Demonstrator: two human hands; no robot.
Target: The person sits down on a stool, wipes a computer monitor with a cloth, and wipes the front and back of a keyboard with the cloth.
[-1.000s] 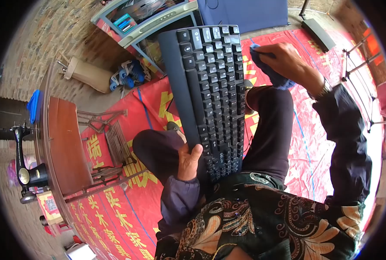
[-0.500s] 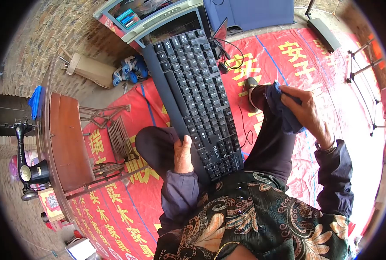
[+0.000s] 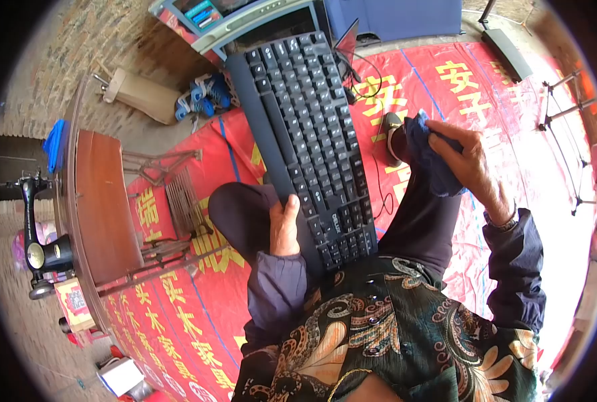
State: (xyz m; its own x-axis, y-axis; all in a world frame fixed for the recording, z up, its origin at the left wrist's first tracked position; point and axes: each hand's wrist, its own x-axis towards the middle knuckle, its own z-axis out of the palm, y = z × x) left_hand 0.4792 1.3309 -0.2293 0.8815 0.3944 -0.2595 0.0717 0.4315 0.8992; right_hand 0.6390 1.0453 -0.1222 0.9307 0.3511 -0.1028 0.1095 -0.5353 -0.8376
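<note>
A black computer keyboard (image 3: 305,134) stands tilted over my lap, keys facing me, its near end by my shirt. My left hand (image 3: 285,226) is closed on its left long edge, thumb on the front; the other fingers are hidden behind it. To the right, apart from the keyboard, my right hand (image 3: 471,157) pinches a bunched dark blue cloth (image 3: 434,161) above my knee. The keyboard's cable (image 3: 382,191) trails down on its right side.
Red sheeting with yellow characters (image 3: 459,80) covers the floor. A sewing machine (image 3: 40,248) on a wooden table (image 3: 104,208) is at left. Blue-and-white shoes (image 3: 204,96) lie beyond. A monitor (image 3: 271,30) is behind the keyboard, metal stands (image 3: 566,107) at right.
The keyboard has tipped slightly, its far end shifting up and a little right in view. My right hand with the cloth stays almost in place. The whole view has shifted slightly.
</note>
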